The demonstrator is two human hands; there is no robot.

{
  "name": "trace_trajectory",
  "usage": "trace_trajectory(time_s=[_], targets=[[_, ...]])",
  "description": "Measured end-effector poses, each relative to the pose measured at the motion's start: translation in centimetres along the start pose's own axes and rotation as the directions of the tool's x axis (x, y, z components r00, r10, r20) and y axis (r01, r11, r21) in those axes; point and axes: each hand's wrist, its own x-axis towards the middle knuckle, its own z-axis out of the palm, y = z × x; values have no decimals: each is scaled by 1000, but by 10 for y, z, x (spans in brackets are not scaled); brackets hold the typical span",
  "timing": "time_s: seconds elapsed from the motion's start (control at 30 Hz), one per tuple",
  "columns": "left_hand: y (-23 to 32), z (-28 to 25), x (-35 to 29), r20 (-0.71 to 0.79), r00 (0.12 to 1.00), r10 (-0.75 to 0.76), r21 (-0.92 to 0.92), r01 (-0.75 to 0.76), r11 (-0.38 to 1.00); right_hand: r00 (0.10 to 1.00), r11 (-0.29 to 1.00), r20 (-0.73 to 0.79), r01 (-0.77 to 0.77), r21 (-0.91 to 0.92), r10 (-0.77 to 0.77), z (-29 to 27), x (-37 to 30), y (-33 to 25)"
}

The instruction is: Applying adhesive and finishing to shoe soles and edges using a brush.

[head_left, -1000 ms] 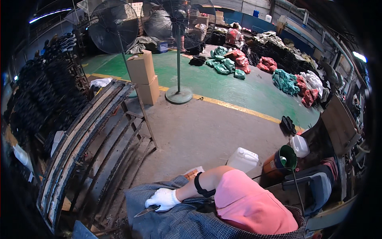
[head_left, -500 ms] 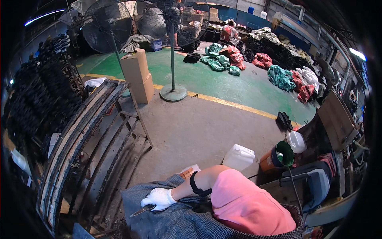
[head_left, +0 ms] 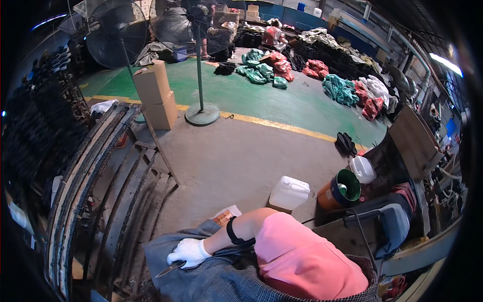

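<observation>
My right hand (head_left: 187,252), in a white knitted glove, is closed round a small knife (head_left: 170,269). Its pointed metal blade sticks out toward the lower left, while the handle is mostly covered by the fingers. Hand and knife rest on the dark checked apron (head_left: 221,274) spread over my lap. A black band (head_left: 235,232) circles the bare forearm below my pink sleeve (head_left: 302,256). Of my left hand nothing can be seen.
Left stands a dirty metal rack (head_left: 85,176). Ahead are stacked cartons (head_left: 162,111) and a pedestal fan (head_left: 202,115). A white jerrycan (head_left: 289,194), an orange bucket (head_left: 329,194) and a grey-backed chair (head_left: 395,226) stand right. Farther off lie bagged heaps (head_left: 342,90); a person (head_left: 274,38) is among them.
The whole scene has slid a little to the left as my head turned right. My right hand keeps its grip on the knife, still resting on the apron.
</observation>
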Motion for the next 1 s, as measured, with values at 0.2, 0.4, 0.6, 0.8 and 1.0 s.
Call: trace_trajectory(time_s=[0.2,0.4,0.6,0.8,1.0], targets=[[-13,-9,12,14,999,53,16,-53,998,1000,1000,-24,6,7,-6,3,-2,5],[-23,-16,17,37,995,89,28,-90,996,999,1000,-43,23,-2,-23,4,-2,5],[-33,-22,27,45,991,126,40,-128,991,997,999,-63,48,-12,-49,5,-1,7],[-40,-28,49,34,986,165,50,-166,985,998,999,-58,30,-23,-32,5,-2,6],[-48,-35,54,54,980,190,59,-193,980,998,1000,-60,25,-11,-26,8,-2,9]])
